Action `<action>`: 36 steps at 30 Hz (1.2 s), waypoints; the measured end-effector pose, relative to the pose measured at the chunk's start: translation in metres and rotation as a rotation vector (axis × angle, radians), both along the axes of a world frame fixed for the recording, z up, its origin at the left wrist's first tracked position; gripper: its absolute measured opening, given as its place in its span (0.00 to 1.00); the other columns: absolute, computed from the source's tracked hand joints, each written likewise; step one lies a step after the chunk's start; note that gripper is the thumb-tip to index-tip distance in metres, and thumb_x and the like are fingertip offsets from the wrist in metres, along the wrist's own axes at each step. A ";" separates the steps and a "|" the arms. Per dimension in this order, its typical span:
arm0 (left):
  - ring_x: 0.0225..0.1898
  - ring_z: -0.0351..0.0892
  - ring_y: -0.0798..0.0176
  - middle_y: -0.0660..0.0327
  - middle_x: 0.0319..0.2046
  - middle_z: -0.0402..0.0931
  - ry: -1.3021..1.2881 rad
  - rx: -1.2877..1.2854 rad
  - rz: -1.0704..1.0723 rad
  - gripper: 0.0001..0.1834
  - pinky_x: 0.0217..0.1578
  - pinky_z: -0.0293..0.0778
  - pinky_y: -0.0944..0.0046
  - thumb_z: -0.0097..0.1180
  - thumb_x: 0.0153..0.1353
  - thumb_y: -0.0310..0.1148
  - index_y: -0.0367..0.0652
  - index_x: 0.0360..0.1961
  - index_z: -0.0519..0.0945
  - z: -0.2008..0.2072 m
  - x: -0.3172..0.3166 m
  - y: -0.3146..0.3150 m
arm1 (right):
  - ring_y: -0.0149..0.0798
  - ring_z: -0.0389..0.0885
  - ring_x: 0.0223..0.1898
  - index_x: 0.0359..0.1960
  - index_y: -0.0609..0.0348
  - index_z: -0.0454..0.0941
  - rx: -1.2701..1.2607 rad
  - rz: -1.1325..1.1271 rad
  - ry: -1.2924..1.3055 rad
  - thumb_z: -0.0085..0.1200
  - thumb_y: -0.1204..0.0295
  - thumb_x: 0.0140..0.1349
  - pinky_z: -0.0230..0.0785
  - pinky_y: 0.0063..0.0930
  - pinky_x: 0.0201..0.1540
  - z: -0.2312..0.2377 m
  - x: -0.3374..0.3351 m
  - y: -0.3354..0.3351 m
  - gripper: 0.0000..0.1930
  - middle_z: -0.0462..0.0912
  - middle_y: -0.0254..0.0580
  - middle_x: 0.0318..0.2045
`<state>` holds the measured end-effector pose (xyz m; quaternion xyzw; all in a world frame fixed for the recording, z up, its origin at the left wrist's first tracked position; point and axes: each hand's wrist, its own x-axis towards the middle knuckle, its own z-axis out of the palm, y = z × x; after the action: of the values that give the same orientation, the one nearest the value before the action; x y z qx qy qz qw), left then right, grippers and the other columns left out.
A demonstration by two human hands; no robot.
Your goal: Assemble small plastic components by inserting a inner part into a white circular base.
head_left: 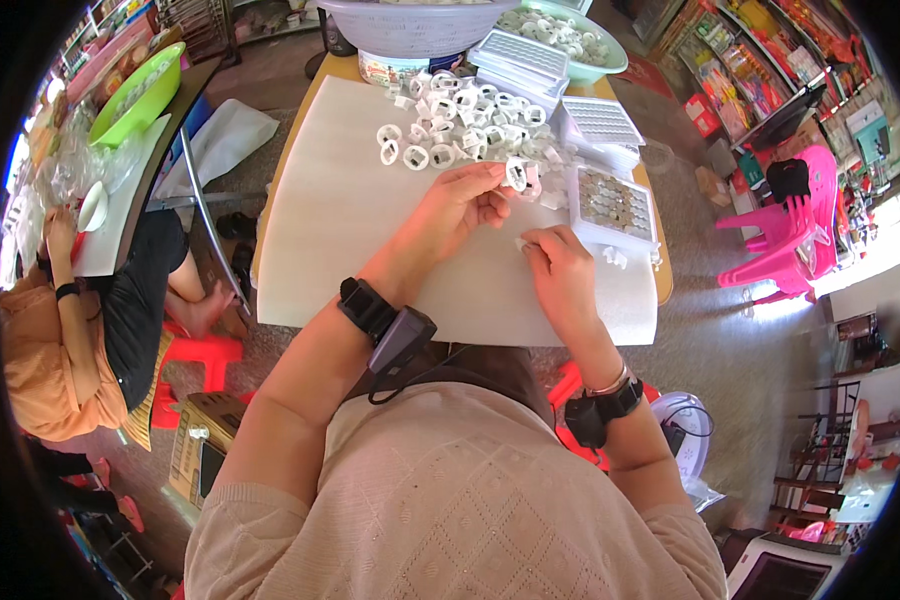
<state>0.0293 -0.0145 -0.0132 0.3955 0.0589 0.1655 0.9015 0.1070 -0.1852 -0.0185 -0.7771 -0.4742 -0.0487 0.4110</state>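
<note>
My left hand (460,208) is closed, with thumb and fingers pinching a small round white plastic part (516,175) that has a dark middle. To its right and nearer me, my right hand (562,268) is also closed; a small white piece (522,243) shows at its fingertips, too small to name. Beyond my left hand lies a loose heap of similar round white parts (457,108). A white tray (615,236) filled with small greyish-brown round pieces sits just past my right hand. Tiny white bits (615,257) lie beside that tray.
White sheeting (340,230) covers the table. Stacked white trays (602,122), a lavender basin (420,28) and a pale green basin (610,58) of white parts stand at the back. At left, another person (70,340) sits by a second table; pink chairs (818,215) stand right.
</note>
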 end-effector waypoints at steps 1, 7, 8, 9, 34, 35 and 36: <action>0.29 0.76 0.69 0.61 0.30 0.78 -0.004 0.010 0.000 0.11 0.30 0.72 0.68 0.52 0.64 0.35 0.38 0.40 0.76 0.000 0.000 0.000 | 0.47 0.79 0.28 0.33 0.62 0.79 0.023 -0.017 0.046 0.56 0.78 0.53 0.71 0.35 0.31 0.002 -0.003 -0.003 0.06 0.78 0.46 0.28; 0.27 0.76 0.69 0.62 0.30 0.78 0.002 0.050 -0.029 0.11 0.28 0.72 0.69 0.52 0.64 0.36 0.39 0.38 0.77 -0.002 0.002 0.001 | 0.39 0.78 0.23 0.33 0.62 0.79 -0.008 -0.079 0.491 0.58 0.76 0.53 0.70 0.28 0.29 0.012 -0.004 -0.013 0.06 0.81 0.46 0.23; 0.27 0.76 0.69 0.63 0.29 0.78 0.005 0.057 -0.029 0.10 0.28 0.71 0.70 0.51 0.65 0.36 0.41 0.36 0.77 -0.001 0.002 0.001 | 0.39 0.78 0.23 0.33 0.62 0.79 -0.010 -0.082 0.491 0.58 0.76 0.53 0.70 0.28 0.29 0.013 -0.006 -0.016 0.06 0.81 0.46 0.23; 0.27 0.76 0.69 0.63 0.29 0.78 0.005 0.055 -0.031 0.10 0.28 0.71 0.70 0.51 0.65 0.36 0.41 0.36 0.77 -0.003 0.003 0.001 | 0.39 0.78 0.23 0.34 0.62 0.79 -0.089 -0.054 0.392 0.58 0.76 0.53 0.70 0.28 0.29 0.016 -0.009 -0.019 0.06 0.81 0.45 0.24; 0.34 0.77 0.68 0.60 0.34 0.79 0.019 0.118 -0.158 0.15 0.36 0.74 0.68 0.53 0.64 0.31 0.31 0.48 0.77 -0.003 0.002 -0.006 | 0.41 0.77 0.26 0.33 0.62 0.76 0.281 0.000 0.065 0.55 0.82 0.55 0.71 0.31 0.28 0.042 0.006 -0.021 0.05 0.79 0.43 0.28; 0.34 0.77 0.68 0.60 0.35 0.79 0.028 0.123 -0.176 0.16 0.36 0.74 0.67 0.53 0.64 0.31 0.31 0.48 0.77 -0.005 0.003 -0.006 | 0.41 0.77 0.26 0.33 0.62 0.76 0.285 -0.008 0.067 0.55 0.82 0.55 0.71 0.31 0.28 0.043 0.007 -0.017 0.05 0.79 0.43 0.28; 0.34 0.77 0.68 0.60 0.35 0.79 0.031 0.127 -0.183 0.16 0.36 0.74 0.67 0.53 0.64 0.31 0.31 0.48 0.77 -0.007 0.003 -0.005 | 0.42 0.77 0.27 0.33 0.62 0.76 0.310 0.027 0.004 0.56 0.83 0.54 0.71 0.31 0.29 0.043 0.006 -0.014 0.06 0.79 0.43 0.29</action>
<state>0.0324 -0.0200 -0.0206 0.4582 0.0259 0.0799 0.8849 0.1135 -0.1994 0.0245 -0.6980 -0.4708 -0.1142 0.5273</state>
